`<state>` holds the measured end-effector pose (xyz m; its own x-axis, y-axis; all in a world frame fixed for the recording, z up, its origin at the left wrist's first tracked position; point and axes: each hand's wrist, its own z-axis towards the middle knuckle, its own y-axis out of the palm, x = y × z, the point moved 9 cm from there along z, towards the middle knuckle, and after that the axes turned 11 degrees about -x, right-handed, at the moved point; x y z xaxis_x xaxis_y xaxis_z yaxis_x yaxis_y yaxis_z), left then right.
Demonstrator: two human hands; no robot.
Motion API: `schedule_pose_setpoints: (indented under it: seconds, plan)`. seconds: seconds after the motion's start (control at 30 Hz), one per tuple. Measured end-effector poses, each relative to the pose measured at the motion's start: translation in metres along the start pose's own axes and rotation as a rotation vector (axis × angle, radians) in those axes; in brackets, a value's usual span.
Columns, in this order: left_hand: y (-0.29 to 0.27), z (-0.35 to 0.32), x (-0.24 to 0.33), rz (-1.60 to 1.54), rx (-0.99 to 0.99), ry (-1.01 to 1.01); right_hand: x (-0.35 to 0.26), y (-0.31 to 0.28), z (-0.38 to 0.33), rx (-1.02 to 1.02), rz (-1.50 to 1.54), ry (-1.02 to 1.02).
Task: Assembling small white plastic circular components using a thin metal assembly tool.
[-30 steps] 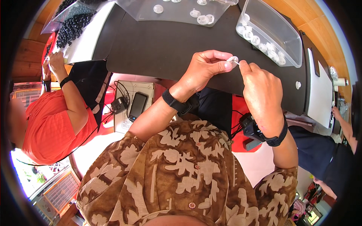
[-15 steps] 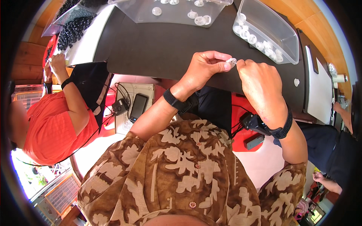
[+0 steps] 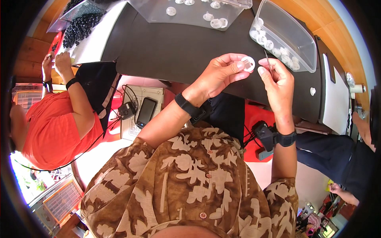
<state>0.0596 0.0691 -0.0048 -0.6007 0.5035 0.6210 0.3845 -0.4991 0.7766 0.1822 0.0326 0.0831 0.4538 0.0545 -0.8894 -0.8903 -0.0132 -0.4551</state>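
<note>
Between the thumb and fingers of my left hand (image 3: 224, 71) is a small round white plastic part (image 3: 249, 63), its flat face turned up with a slot-like mark on it. My right hand (image 3: 281, 85), just to the right and a small gap away, grips a thin, pointed metal tool (image 3: 267, 59) whose tip points up and away from me. Both hands are above the front edge of the dark table (image 3: 170, 51). Similar white parts lie in the clear plastic bin (image 3: 307, 51) beyond my right hand and in another clear bin (image 3: 154, 14) at the back.
One loose white part (image 3: 312, 91) lies on the table at the right, by a white board (image 3: 335, 99). To my left, a person in a red shirt (image 3: 63, 131) works beside a heap of small black parts (image 3: 81, 29). Another person's dark-clothed legs (image 3: 325, 154) are at the right.
My hands have drawn apart; the right one has turned so the thin tool points upward. The white part in my left hand now shows its flat face.
</note>
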Motion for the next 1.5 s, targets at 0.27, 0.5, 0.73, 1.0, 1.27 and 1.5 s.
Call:
schedule_pose_setpoints:
  seconds: [0.27, 0.5, 0.73, 1.0, 1.27, 1.5]
  plan:
    - [0.006, -0.003, 0.000, -0.062, 0.004, 0.062, -0.034, 0.016, -0.019, 0.256, -0.321, -0.325]
    - [0.007, -0.002, 0.002, -0.063, 0.007, 0.074, -0.039, 0.020, -0.022, 0.265, -0.413, -0.348]
    - [0.011, -0.004, 0.008, 0.005, 0.033, 0.069, -0.039, 0.018, -0.020, 0.246, -0.394, -0.328]
    - [0.011, -0.005, 0.011, 0.041, 0.048, 0.070, -0.041, 0.016, -0.009, 0.147, -0.381, -0.387]
    - [0.012, -0.003, 0.013, 0.104, 0.065, 0.022, -0.045, 0.019, -0.014, 0.110, -0.581, -0.500]
    - [0.009, -0.001, 0.010, 0.042, -0.004, -0.005, -0.047, 0.006, -0.014, 0.080, -0.443, -0.462]
